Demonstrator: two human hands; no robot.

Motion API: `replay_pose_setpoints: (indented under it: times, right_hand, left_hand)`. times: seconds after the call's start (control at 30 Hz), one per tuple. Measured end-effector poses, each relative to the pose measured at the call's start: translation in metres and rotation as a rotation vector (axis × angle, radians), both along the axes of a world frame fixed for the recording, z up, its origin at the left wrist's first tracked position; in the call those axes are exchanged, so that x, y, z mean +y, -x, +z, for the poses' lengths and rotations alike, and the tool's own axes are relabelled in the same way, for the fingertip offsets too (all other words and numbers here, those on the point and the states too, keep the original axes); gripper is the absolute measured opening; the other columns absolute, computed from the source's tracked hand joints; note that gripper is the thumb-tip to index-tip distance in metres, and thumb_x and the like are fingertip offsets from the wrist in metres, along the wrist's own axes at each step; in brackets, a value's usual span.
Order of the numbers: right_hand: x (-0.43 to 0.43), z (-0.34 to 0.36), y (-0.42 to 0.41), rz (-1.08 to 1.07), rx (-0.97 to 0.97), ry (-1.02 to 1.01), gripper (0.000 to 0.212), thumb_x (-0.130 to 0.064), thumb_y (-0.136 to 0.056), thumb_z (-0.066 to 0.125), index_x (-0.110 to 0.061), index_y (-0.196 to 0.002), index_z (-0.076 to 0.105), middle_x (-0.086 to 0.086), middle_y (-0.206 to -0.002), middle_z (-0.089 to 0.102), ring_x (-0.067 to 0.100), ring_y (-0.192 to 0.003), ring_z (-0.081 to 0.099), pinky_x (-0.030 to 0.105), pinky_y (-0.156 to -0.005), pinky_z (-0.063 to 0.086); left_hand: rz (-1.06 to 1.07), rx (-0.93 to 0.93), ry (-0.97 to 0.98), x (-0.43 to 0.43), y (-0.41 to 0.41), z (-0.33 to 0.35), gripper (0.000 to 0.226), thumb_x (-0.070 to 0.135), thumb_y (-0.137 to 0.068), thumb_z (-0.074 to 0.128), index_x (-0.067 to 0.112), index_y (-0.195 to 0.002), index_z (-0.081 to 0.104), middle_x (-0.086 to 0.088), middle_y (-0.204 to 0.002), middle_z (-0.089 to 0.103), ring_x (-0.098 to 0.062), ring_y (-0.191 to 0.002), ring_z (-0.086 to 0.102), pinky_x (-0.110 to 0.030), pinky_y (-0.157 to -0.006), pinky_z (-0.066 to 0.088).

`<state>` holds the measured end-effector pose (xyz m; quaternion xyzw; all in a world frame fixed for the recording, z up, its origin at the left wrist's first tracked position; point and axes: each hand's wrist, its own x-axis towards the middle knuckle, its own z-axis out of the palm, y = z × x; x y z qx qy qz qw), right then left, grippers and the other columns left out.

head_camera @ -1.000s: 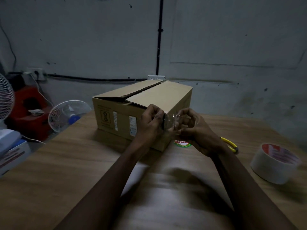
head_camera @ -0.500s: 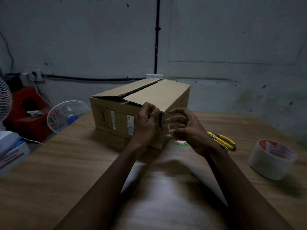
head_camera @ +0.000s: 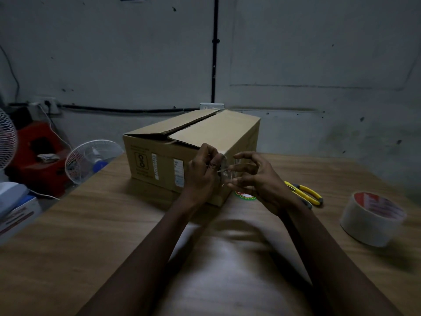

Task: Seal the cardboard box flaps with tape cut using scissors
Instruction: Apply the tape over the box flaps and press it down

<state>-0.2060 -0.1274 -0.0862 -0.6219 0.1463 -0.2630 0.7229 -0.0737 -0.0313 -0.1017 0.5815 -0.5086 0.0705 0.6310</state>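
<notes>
A brown cardboard box [head_camera: 211,131] stands on the wooden table [head_camera: 91,236], its top flaps folded down with a dark gap between them. At the box's near corner my left hand [head_camera: 201,176] pinches a short strip of clear tape [head_camera: 224,173]. My right hand [head_camera: 255,179] holds the strip's other end, its fingers curled and spread. A roll of clear tape [head_camera: 371,218] with a red core label lies at the right. Yellow-handled scissors [head_camera: 304,193] lie behind my right wrist.
A round red and green sticker [head_camera: 246,196] lies by the box's near corner. Beyond the table's left edge stand a small white fan [head_camera: 91,159], a red object [head_camera: 38,153] and a white carton [head_camera: 16,208]. A grey wall rises close behind.
Both hands stay at the box's near corner with the tape strip. My right hand's fingers have spread wider, then drawn the strip slightly rightward. The box, scissors and roll have not moved.
</notes>
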Motion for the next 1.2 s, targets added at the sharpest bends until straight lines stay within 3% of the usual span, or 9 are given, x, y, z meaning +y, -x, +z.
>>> replay_pose_setpoints:
  times: [0.13,0.27,0.4,0.5,0.6,0.8,0.93,1.07,1.2]
  right_hand:
    - [-0.004,-0.002,0.001,-0.017,0.044,0.017,0.055,0.027,-0.076,0.054,-0.014,-0.113,0.057,0.018,-0.119,0.062,0.036,-0.095,0.069,0.037,-0.073,0.059]
    - [-0.003,-0.002,0.002,0.028,0.062,-0.01,0.052,0.027,-0.077,0.053,-0.01,-0.114,0.057,0.024,-0.113,0.062,0.03,-0.094,0.069,0.04,-0.078,0.06]
    - [-0.002,-0.003,0.003,0.038,0.053,-0.024,0.047,0.027,-0.076,0.054,-0.004,-0.111,0.055,0.02,-0.093,0.066,0.025,-0.078,0.07,0.034,-0.069,0.061]
    - [-0.002,-0.004,0.001,-0.022,0.058,-0.013,0.044,0.029,-0.074,0.053,-0.005,-0.102,0.056,0.018,-0.084,0.063,0.025,-0.073,0.068,0.033,-0.064,0.059]
    - [-0.002,-0.007,-0.001,-0.039,0.053,-0.021,0.042,0.029,-0.074,0.055,-0.006,-0.097,0.057,0.015,-0.08,0.062,0.022,-0.072,0.069,0.042,-0.076,0.059]
    - [-0.002,-0.006,0.0,-0.039,0.068,-0.03,0.034,0.024,-0.079,0.055,-0.002,-0.1,0.056,0.015,-0.084,0.062,0.024,-0.078,0.069,0.042,-0.077,0.06]
    - [0.001,-0.006,0.0,-0.063,0.105,0.016,0.032,0.024,-0.08,0.054,-0.003,-0.098,0.053,0.012,-0.074,0.061,0.021,-0.069,0.068,0.039,-0.07,0.062]
    - [0.004,-0.004,0.001,-0.099,0.16,0.083,0.033,0.024,-0.079,0.056,-0.004,-0.096,0.053,0.012,-0.07,0.064,0.019,-0.065,0.068,0.032,-0.059,0.059]
    - [0.003,-0.005,0.001,-0.121,0.207,0.154,0.036,0.025,-0.078,0.055,-0.006,-0.095,0.053,0.011,-0.068,0.066,0.017,-0.063,0.069,0.036,-0.061,0.061]
  left_hand:
    - [0.009,-0.045,0.022,0.001,0.001,0.0,0.019,0.029,-0.095,0.046,0.013,-0.085,0.046,0.007,-0.068,0.048,-0.006,-0.058,0.045,-0.039,-0.054,0.04]
    - [0.012,-0.057,0.041,0.002,0.0,-0.002,0.02,0.029,-0.096,0.046,0.011,-0.086,0.046,-0.004,-0.069,0.049,-0.019,-0.058,0.046,-0.044,-0.052,0.041]
    - [0.047,-0.081,0.049,0.004,0.001,-0.002,0.021,0.034,-0.095,0.046,0.016,-0.085,0.045,0.007,-0.065,0.046,-0.006,-0.057,0.043,-0.034,-0.053,0.036]
    - [0.06,-0.133,0.022,0.004,-0.002,-0.004,0.032,0.039,-0.094,0.043,0.009,-0.087,0.049,-0.002,-0.067,0.053,-0.019,-0.059,0.051,-0.039,-0.053,0.041]
    - [0.057,-0.156,0.02,0.003,-0.004,-0.007,0.036,0.04,-0.094,0.043,0.005,-0.09,0.051,-0.013,-0.07,0.057,-0.028,-0.06,0.055,-0.043,-0.052,0.044]
    - [0.054,-0.205,0.031,0.004,-0.006,-0.007,0.049,0.052,-0.094,0.041,0.004,-0.089,0.05,-0.01,-0.07,0.058,-0.019,-0.06,0.054,-0.033,-0.052,0.041]
    - [0.078,-0.264,0.046,0.005,-0.007,-0.007,0.056,0.058,-0.093,0.035,0.004,-0.088,0.05,0.007,-0.065,0.05,-0.004,-0.055,0.046,-0.018,-0.05,0.033]
    - [0.129,-0.322,0.009,0.005,-0.009,-0.009,0.043,0.058,-0.094,0.033,0.017,-0.09,0.045,0.008,-0.067,0.051,-0.01,-0.057,0.05,-0.029,-0.05,0.039]
    - [0.177,-0.358,-0.009,0.008,-0.008,-0.008,0.024,0.047,-0.095,0.04,0.024,-0.089,0.04,0.002,-0.069,0.054,-0.021,-0.058,0.055,-0.035,-0.049,0.044]
